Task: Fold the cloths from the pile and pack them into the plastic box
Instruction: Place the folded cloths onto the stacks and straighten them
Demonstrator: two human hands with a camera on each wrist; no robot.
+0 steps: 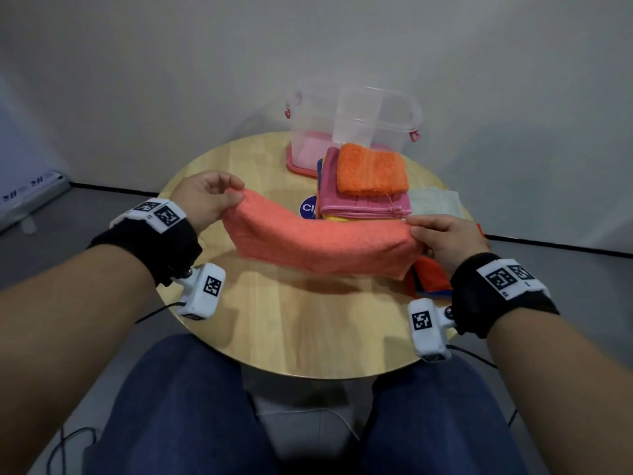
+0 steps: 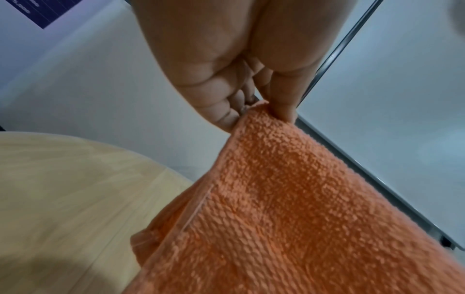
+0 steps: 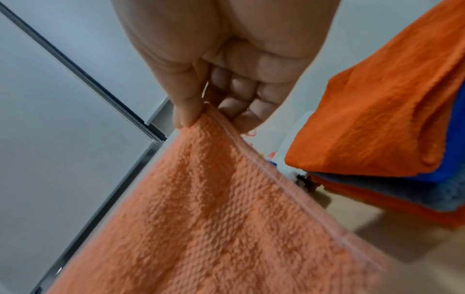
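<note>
The left hand (image 1: 205, 197) and right hand (image 1: 445, 240) each pinch a top corner of a coral terry cloth (image 1: 322, 243), stretched between them above the round wooden table (image 1: 291, 330). Beyond the right hand sits a stack of folded cloths (image 1: 366, 186), its lower layers mostly hidden. Behind that stands the clear plastic box (image 1: 356, 121); something pink inside is blurred. Under the right wrist, the cloth pile (image 3: 377, 129) is partly covered
</note>
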